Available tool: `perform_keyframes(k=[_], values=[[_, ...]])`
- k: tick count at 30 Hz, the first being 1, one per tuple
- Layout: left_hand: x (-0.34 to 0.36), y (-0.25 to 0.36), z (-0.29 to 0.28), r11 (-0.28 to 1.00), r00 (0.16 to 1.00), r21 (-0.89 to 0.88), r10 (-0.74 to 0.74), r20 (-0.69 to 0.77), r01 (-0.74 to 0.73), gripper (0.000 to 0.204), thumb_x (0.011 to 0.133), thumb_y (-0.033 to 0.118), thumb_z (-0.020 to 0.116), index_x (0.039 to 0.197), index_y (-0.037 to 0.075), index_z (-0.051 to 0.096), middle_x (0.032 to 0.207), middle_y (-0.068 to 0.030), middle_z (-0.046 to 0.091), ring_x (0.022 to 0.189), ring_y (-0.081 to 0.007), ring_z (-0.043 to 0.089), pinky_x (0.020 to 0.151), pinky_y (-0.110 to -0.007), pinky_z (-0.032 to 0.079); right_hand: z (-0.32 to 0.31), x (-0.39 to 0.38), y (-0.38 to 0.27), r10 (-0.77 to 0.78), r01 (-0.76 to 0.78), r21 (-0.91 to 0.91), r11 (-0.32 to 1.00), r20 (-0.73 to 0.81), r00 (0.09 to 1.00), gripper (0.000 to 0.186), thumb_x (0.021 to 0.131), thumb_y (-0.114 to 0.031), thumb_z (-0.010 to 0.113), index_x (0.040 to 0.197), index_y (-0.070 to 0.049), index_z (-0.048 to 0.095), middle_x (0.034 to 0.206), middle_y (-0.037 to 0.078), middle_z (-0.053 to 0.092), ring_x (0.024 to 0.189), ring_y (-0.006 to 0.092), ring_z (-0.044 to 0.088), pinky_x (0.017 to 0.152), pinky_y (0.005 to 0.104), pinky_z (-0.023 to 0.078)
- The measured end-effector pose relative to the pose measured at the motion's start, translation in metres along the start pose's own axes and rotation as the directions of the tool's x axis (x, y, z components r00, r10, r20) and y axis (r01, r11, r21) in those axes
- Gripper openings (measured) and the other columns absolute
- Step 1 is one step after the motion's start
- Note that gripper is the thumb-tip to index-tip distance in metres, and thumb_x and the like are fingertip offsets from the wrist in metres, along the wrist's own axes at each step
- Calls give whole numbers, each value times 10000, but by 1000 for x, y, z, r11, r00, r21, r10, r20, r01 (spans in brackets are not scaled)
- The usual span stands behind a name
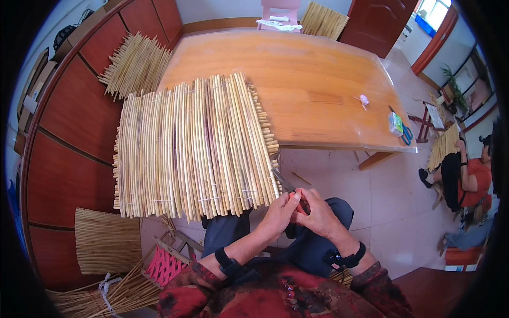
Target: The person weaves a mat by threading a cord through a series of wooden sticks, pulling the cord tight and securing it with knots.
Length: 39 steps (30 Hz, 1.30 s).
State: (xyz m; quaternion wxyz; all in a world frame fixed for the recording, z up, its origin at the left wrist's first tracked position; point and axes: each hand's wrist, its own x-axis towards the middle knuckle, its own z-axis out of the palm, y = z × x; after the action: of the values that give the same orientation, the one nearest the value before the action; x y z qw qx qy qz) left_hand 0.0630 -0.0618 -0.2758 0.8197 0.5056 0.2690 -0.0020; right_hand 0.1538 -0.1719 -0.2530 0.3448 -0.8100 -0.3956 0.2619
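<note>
A wide mat of pale reed stalks, bound side by side with thin white thread, lies partly on the table and reaches out over my knees. Just off its lower right corner, my left hand and my right hand come together, fingers closed around red-handled shears. The dark blades point up and left to the mat's right edge, next to the stalk ends. My fingers hide most of the handles.
Scissors, a small box and pink string lie on the wooden table. More reed mats lean at the left cabinets. Loose stalks lie lower left by a stool. A person sits at right.
</note>
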Motion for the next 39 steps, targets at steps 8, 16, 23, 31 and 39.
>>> perform_keyframes(k=[8,16,23,31,39], values=[[-15,28,-12,904,993,420,29,114,-75,326,899,308,494,1051,24,547,853,-56,593,782,-177,568,668,-289,459,7,6,0,32,-49,-176,983,-98,995,412,742,-237,629,1078,-40,493,1004,180,515,921,368,546,753,424,469],[-18,30,-66,-244,744,909,522,417,-338,496,792,325,600,1214,89,490,1379,-74,351,1327,-265,227,1072,-499,109,10,9,-6,4,-46,-304,951,-137,991,387,713,-223,645,1024,-42,503,969,172,534,856,371,567,722,428,479],[-11,20,-68,-291,761,912,508,403,-289,564,825,418,535,1271,85,438,1361,-84,379,1303,-271,276,1050,-527,162,7,11,3,29,-58,-237,970,-127,992,388,710,-235,641,1014,-39,502,954,172,562,884,356,574,720,448,469],[-8,23,-66,-271,751,924,542,378,-270,469,817,305,577,1229,100,480,1331,-81,414,1272,-266,322,1045,-502,178,-83,14,-63,-194,194,-52,980,-498,845,198,745,-93,589,882,-13,469,746,145,513,653,282,489,624,318,428],[-10,38,-60,-5,711,930,643,285,-368,369,784,192,632,1125,90,537,1194,-72,522,1177,-268,437,1021,-464,244,-82,4,-28,-33,59,85,995,-278,960,311,725,-195,617,938,1,503,770,173,537,709,313,522,688,336,437]])
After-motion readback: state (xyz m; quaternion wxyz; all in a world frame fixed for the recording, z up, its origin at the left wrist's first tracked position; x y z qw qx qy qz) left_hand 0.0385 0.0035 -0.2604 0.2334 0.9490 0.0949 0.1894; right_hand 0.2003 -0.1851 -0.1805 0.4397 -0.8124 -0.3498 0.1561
